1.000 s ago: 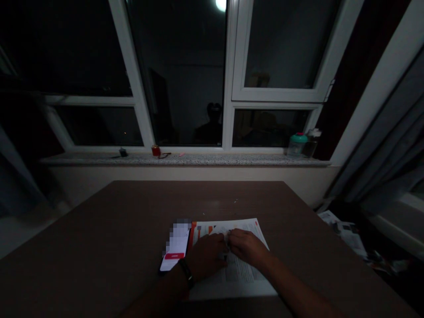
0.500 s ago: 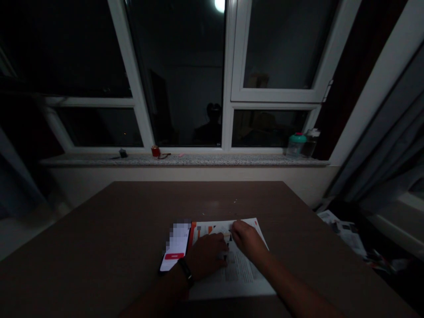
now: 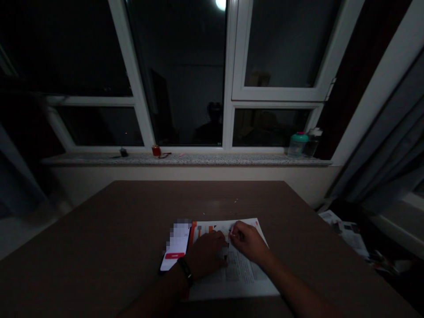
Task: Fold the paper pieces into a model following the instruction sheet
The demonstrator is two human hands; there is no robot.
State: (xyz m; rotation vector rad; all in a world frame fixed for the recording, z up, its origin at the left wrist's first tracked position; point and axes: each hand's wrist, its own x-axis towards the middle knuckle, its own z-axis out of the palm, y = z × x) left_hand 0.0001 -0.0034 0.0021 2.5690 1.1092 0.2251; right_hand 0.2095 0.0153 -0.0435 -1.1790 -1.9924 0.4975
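Observation:
A printed booklet [image 3: 241, 282] with text, pictures and orange marks lies on the brown table in the head view. My left hand [image 3: 207, 251], with a dark band on its wrist, rests over the booklet's left half; thumb and fingers are apart, pressing on the page. Close by its fingertips, my right hand [image 3: 247, 240] is closed in a pinch above the upper page. A small pale pinkish bit shows at its fingertips, too small and dark to name. A phone [image 3: 175, 247] with a lit screen and a red button lies along the booklet's left edge.
A few small pale scraps [image 3: 236, 201] lie on the table [image 3: 149, 203] beyond the booklet. On the window sill [image 3: 205, 160] stand a red jar [image 3: 156, 150], a small dark object [image 3: 123, 152] and a bottle with a green lid [image 3: 298, 143]. Papers [image 3: 344, 232] lie right of the table.
My right hand has turned and dipped slightly, so its pinching fingertips and the small pale bit now show. My left hand stays nearly in place on the booklet.

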